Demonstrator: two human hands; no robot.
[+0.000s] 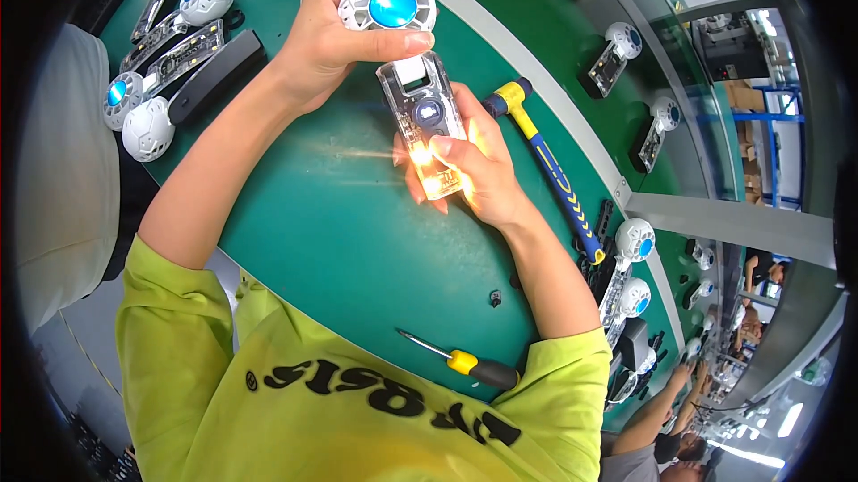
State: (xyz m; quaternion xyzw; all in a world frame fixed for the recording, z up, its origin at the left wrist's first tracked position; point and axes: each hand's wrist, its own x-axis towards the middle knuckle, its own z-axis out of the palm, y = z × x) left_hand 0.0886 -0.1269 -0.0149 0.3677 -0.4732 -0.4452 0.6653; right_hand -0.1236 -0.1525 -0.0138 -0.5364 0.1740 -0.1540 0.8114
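Both of my hands hold one handheld device above the green bench. Its white, ribbed round head (359, 7) carries a shiny blue disc, and my left hand (326, 40) is closed around it, thumb across its lower edge. Below, the clear handle (420, 102) shows a circuit board and a round button. My right hand (483, 169) grips this handle, its thumb pressing on the front. Bright orange-yellow light glows from the handle's lower end. A white neck shows between head and handle; whether they are fully joined I cannot tell.
A blue-and-yellow mallet (559, 174) lies right of my hands. Nearer are a screwdriver (460, 362) and a small black part (495, 298). Similar devices (147, 129) cluster at left; others (635, 241) lie at right. Two stand on the green conveyor belt (545, 35). Other people work at lower right.
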